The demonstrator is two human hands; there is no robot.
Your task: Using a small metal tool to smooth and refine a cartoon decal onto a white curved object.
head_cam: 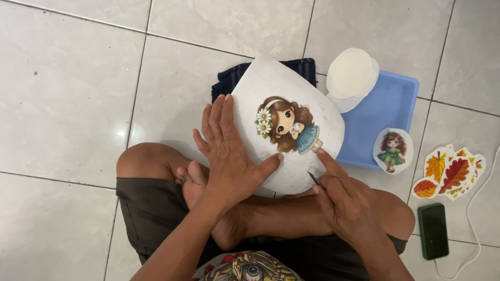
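A white rounded pot-like object (271, 88) rests against my crossed legs, over a dark blue cloth (229, 78). On its side is a picture of a cartoon girl (286, 125) with brown hair, daisies and a blue dress. My left hand (226, 153) lies flat on the white surface's left side, fingers apart, thumb toward the picture. My right hand (346, 200) holds a thin dark tool (313, 179) while its forefinger presses near the picture's lower right corner.
A blue plastic tray (388, 112) sits to the right with white round paper pieces (351, 73) on its rim. A cut-out girl in green (392, 151), autumn leaf cut-outs (450, 171), a dark green phone (433, 230) and a white cable (474, 208) lie on the tiled floor.
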